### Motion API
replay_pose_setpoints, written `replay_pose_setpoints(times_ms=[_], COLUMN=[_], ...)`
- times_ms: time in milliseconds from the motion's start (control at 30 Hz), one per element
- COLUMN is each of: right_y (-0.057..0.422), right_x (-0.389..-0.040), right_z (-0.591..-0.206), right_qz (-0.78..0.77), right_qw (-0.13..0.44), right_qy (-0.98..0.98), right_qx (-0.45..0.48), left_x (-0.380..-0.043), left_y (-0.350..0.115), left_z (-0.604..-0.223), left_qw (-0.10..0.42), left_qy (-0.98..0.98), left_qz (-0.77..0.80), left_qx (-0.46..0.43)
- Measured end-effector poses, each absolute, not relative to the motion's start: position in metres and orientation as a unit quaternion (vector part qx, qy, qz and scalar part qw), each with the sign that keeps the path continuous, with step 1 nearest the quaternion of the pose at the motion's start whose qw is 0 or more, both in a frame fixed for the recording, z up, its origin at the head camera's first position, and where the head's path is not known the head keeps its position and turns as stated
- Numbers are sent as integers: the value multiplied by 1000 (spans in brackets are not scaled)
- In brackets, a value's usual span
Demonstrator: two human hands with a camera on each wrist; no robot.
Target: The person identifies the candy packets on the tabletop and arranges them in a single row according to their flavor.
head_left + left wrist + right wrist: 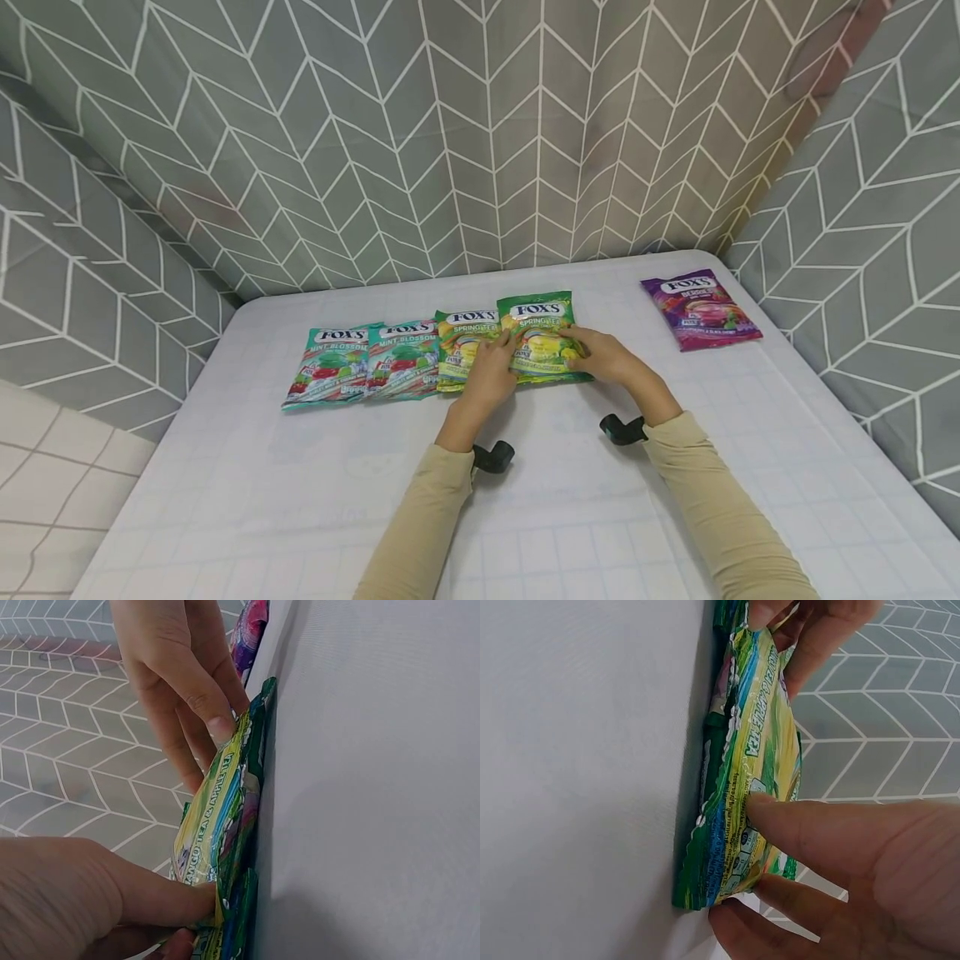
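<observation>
Both hands hold a green and yellow bag of Fox's Spring Tea candy (pixel 542 342) by its opposite sides. My left hand (pixel 491 375) pinches its left edge, thumb on top and fingers curled at the side, as the left wrist view shows. At its right edge, my right hand (pixel 603 354) grips with the thumb (pixel 802 825) on the printed face and fingers round the side. Under the held bag, the green edge of another packet (pixel 714 754) shows in the right wrist view. A second Spring Tea bag (pixel 453 350) lies just left, partly hidden by the left hand.
Two teal Mint Blossom bags (pixel 330 367) (pixel 403 362) lie side by side farther left, in line with the Spring Tea bags. A purple Berries bag (pixel 701 310) lies apart at the back right. Patterned grey curtains (pixel 487 133) hang behind and beside the white table (pixel 360 500).
</observation>
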State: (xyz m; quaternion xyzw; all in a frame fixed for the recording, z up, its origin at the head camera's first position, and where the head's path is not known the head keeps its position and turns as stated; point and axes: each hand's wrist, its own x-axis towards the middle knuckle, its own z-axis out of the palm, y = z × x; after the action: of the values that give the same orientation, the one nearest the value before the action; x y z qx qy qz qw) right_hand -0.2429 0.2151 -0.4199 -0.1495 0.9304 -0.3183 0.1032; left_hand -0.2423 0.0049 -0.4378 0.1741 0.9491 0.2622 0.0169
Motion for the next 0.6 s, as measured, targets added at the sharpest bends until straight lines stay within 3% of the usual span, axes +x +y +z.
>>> replay_pose_setpoints(times_ms=[300,467,600], right_y=[234,282,341], right_x=[-236,-236,-240], right_z=[-429,-425,-418], right_qz=[-358,-383,-364], right_qw=[73,-52,-178], right_qy=[918,919,912], right_qx=[-155,-76,56], left_x=[-246,-252,-258], left_y=[4,11,30], left_z=[-440,-437,-431], left_qw=[16,-51,-73], left_qy=[927,885,852], left_qz=[332,443,501], left_qx=[172,135,130])
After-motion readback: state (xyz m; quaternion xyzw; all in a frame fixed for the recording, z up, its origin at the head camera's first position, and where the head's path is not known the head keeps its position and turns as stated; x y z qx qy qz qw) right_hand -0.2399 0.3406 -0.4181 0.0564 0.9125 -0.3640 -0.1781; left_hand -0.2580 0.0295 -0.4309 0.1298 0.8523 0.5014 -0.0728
